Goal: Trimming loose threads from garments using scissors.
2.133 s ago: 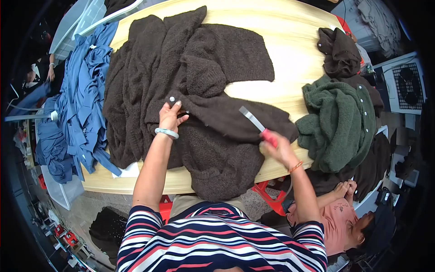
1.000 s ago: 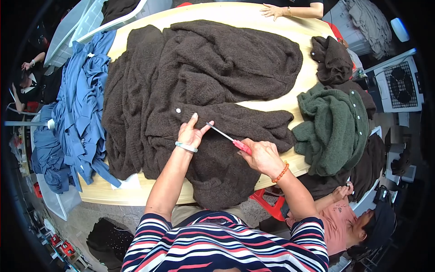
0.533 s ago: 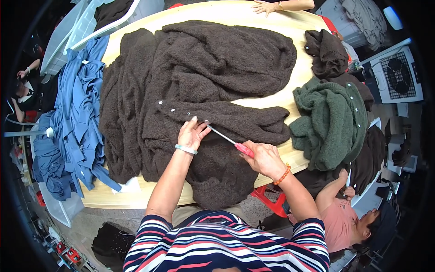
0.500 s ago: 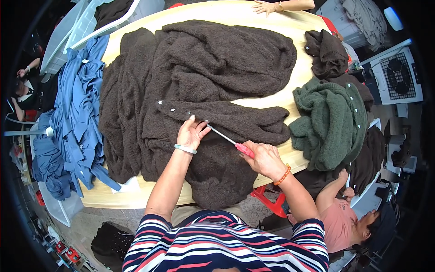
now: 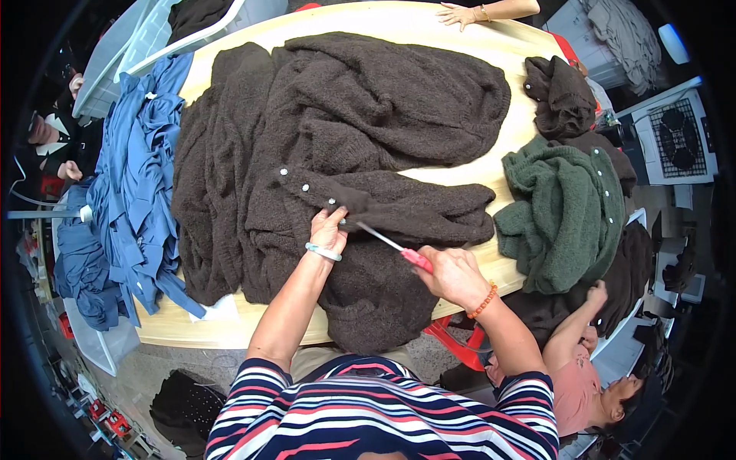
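A dark brown knit cardigan (image 5: 383, 100) lies spread over the table, with sparkly buttons (image 5: 306, 188) along its edge. My left hand (image 5: 329, 230) pinches this buttoned edge and lifts a fold of it. In my right hand (image 5: 454, 276) is a screwdriver-like tool (image 5: 416, 258), with a pink-red handle and a slim metal shaft. The shaft points left toward the pinched edge, its tip close to the left fingers. Whether the tip touches the knit or a button I cannot tell. A bunched part of brown knit (image 5: 376, 307) hangs over the near table edge.
Blue garments (image 5: 142, 184) pile up at the left table edge. To the right lie a green buttoned cardigan (image 5: 563, 215) and a brown knit bundle (image 5: 562, 96). Another person's hand (image 5: 458, 15) rests on the far edge. A co-worker in pink (image 5: 579, 391) sits at the right, near a red stool (image 5: 458, 341).
My left hand has shifted slightly right and down and now pinches the buttoned edge, which is turned up more. The tool's tip has moved a little right, away from the left fingers.
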Tool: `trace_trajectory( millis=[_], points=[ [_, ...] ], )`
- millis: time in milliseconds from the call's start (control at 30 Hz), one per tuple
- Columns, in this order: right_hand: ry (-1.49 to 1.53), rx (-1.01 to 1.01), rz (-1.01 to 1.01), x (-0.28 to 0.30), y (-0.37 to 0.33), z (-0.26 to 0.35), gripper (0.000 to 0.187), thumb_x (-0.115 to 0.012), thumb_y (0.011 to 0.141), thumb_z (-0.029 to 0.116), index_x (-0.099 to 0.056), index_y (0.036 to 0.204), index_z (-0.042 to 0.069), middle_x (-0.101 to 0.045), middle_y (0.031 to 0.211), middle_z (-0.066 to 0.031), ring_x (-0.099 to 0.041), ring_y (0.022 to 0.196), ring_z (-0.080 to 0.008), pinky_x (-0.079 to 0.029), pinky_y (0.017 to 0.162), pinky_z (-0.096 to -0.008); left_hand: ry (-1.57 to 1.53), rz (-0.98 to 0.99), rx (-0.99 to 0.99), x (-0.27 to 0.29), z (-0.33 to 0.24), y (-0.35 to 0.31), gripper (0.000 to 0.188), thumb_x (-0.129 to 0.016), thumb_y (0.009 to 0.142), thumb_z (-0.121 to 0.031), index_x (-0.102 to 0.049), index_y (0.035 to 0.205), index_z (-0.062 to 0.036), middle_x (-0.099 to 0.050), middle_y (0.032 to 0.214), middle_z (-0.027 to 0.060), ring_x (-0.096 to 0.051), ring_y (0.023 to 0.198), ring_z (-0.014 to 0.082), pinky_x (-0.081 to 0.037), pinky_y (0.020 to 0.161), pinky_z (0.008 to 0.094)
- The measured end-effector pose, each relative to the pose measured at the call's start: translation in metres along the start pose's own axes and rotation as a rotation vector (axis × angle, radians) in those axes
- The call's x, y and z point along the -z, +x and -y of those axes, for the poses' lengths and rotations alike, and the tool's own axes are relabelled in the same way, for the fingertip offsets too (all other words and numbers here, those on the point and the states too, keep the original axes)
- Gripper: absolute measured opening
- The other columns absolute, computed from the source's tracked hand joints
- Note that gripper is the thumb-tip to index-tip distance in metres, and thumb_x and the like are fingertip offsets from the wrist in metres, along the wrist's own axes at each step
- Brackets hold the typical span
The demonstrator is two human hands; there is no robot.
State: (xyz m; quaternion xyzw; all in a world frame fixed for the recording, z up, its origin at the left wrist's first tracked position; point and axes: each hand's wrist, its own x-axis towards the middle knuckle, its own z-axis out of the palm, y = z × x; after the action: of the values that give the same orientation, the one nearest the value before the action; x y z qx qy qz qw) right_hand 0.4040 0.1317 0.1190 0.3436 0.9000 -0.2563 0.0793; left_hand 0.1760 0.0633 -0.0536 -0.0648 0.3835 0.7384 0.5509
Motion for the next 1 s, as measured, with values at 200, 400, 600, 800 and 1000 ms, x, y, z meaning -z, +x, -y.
trace_trajectory(
  millis=[200,400,600,800,1000],
  points=[
    [0.001,0.002,0.100,0.003,0.004,0.002,0.025,-0.066,0.085,0.029,-0.063,0.099,0.009,-0.066,0.073,-0.0183,-0.066,0.074,-0.0356,-0.051,0.069,-0.0449,-0.074,-0.074,-0.015,0.004,-0.004,-0.004,0.030,-0.067,0.084,0.004,-0.059,0.111,-0.0042,-0.066,0.108,0.0085,-0.063,0.101,0.0231,-0.050,0.093,0.0437],
    [0.087,-0.025,0.022,0.001,0.001,0.002,0.020,-0.066,0.085,0.025,-0.062,0.100,0.011,-0.066,0.077,-0.0150,-0.065,0.075,-0.0351,-0.051,0.069,-0.0444,0.022,-0.127,-0.030,-0.012,-0.037,-0.006,0.036,-0.074,0.083,-0.013,-0.059,0.114,-0.0035,-0.064,0.113,0.0074,-0.060,0.107,0.0248,-0.047,0.098,0.0429],
    [0.006,0.027,-0.031,-0.002,0.022,0.017,0.017,-0.063,0.085,0.023,-0.059,0.093,0.008,-0.065,0.070,-0.0146,-0.067,0.072,-0.0335,-0.052,0.067,-0.0430,0.158,-0.296,-0.120,-0.017,-0.034,0.002,0.049,-0.078,0.079,-0.008,-0.052,0.118,0.0016,-0.061,0.113,0.0128,-0.060,0.107,0.0264,-0.049,0.094,0.0420],
    [-0.031,0.082,0.065,-0.002,0.031,0.029,0.020,-0.063,0.085,0.026,-0.061,0.091,0.007,-0.065,0.070,-0.0181,-0.067,0.073,-0.0353,-0.052,0.067,-0.0438,0.006,-0.273,-0.082,-0.002,-0.033,-0.004,0.038,-0.073,0.083,-0.005,-0.052,0.113,0.0033,-0.064,0.107,0.0133,-0.064,0.100,0.0267,-0.051,0.093,0.0465],
    [0.007,0.083,0.185,-0.001,0.025,0.024,0.022,-0.063,0.086,0.026,-0.061,0.096,0.006,-0.066,0.072,-0.0177,-0.067,0.075,-0.0349,-0.052,0.070,-0.0457,-0.006,-0.103,-0.034,0.009,-0.041,-0.004,0.042,-0.067,0.089,-0.013,-0.051,0.125,-0.0007,-0.059,0.124,0.0129,-0.055,0.117,0.0290,-0.043,0.103,0.0486]
  ],
)
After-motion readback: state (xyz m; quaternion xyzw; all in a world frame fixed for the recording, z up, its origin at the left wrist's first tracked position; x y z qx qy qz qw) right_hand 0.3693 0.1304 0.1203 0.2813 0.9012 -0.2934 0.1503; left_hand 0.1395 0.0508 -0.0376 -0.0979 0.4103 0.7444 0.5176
